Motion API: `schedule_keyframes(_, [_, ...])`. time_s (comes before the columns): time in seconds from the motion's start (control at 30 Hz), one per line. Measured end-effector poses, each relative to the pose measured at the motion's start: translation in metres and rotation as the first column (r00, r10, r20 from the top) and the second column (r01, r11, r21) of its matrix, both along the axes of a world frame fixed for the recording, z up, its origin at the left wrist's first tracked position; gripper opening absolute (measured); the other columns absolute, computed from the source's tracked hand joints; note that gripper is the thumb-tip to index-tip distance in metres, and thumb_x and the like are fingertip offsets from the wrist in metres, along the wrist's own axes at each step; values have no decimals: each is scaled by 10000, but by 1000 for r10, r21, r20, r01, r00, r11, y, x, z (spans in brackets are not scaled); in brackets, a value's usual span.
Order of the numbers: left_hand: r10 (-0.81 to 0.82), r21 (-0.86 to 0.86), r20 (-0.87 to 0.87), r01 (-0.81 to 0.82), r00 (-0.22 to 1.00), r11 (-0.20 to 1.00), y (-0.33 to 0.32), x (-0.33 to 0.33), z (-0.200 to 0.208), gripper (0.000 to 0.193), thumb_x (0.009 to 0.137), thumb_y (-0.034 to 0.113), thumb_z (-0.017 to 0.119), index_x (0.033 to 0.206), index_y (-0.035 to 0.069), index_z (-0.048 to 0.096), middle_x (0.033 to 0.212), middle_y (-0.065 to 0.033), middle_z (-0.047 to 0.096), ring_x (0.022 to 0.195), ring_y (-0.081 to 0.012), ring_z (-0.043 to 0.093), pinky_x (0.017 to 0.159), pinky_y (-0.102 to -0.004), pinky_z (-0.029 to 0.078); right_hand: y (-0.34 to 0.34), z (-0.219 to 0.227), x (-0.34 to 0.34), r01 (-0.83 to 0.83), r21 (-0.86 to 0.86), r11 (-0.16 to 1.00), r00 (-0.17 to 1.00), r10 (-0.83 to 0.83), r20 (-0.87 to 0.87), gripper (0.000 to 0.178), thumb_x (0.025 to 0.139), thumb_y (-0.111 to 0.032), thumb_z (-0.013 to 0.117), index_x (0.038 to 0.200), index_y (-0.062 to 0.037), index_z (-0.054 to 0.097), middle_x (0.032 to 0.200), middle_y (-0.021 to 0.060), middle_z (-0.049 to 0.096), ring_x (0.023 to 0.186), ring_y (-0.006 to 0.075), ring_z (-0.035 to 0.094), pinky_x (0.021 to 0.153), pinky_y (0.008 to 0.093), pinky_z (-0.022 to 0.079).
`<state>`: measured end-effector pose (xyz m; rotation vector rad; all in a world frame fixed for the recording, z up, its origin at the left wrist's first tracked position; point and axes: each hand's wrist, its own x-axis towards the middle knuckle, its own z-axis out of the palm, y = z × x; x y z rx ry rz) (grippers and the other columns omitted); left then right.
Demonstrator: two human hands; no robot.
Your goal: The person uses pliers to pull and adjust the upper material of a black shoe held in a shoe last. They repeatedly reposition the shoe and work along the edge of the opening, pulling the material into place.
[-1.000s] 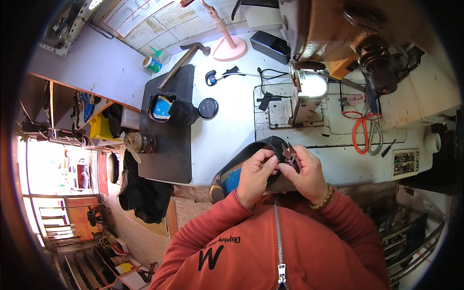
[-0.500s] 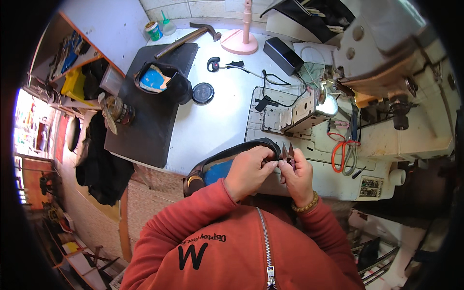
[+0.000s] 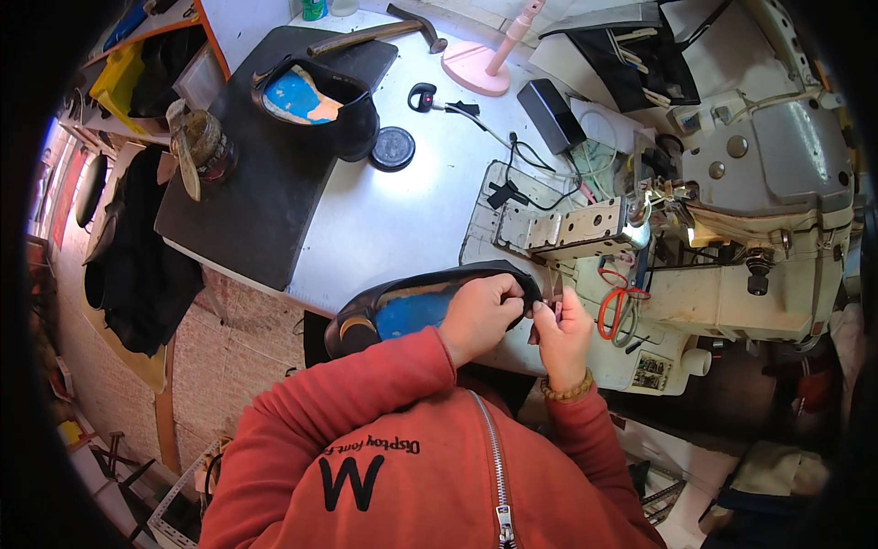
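Note:
A black shoe or boot (image 3: 413,314) with a blue inner surface lies at the table's front edge, its opening facing up. My left hand (image 3: 478,316) is closed on the shoe's black rim, thumb and fingers pinching the edge at its right end. Against that same spot, my right hand (image 3: 565,340) is closed around small thread snips (image 3: 552,285). Their blades stick up between my fingers, and the handle is mostly hidden. The fingertips of both hands nearly meet at the rim. Whether the blades touch any thread is too small to tell.
A second black shoe (image 3: 355,123) stands on a dark mat (image 3: 245,206), beside a jar with a brush (image 3: 208,154) and a hammer (image 3: 366,37). A round black tin (image 3: 392,148) sits nearby. To the right are a sewing machine (image 3: 768,165) and red-handled scissors (image 3: 611,311).
The whole view has shifted, bringing more of the sewing machine in. Both hands stay at the shoe's rim. The snips have turned in my right hand and their blades look less spread.

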<state>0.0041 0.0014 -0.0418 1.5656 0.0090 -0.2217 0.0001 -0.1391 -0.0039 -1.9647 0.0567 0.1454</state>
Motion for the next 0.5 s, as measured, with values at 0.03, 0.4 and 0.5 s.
schedule_keyframes(0.03, [11, -181, -87, -27, 996, 983, 0, 0, -3, 103, 791, 97, 556, 826, 14, 605, 716, -88, 594, 631, -198, 555, 571, -315, 438, 1, 0, 0, 7, 74, 997, 1000, -7, -2, 37, 855, -12, 542, 839, -26, 512, 654, -1, 535, 463, 33, 428, 413, 196, 356])
schedule_keyframes(0.4, [-59, -92, -60, 54, 996, 994, 1, -1, -12, 158, 762, 146, 568, 818, 7, 620, 676, -145, 612, 637, -256, 599, 596, -356, 456, 11, 8, -2, 30, -94, 995, 999, -33, -22, 111, 808, 18, 550, 885, -22, 482, 625, 9, 527, 453, 66, 462, 410, 225, 373])
schedule_keyframes(0.5, [-85, 67, 36, 83, 996, 994, 4, 2, -5, 179, 766, 180, 546, 810, 23, 619, 726, -182, 615, 705, -349, 600, 641, -419, 464, 14, 12, 0, -31, -254, 967, 995, 53, 83, 190, 766, 34, 548, 931, -19, 468, 609, 25, 517, 449, 89, 472, 420, 253, 390])
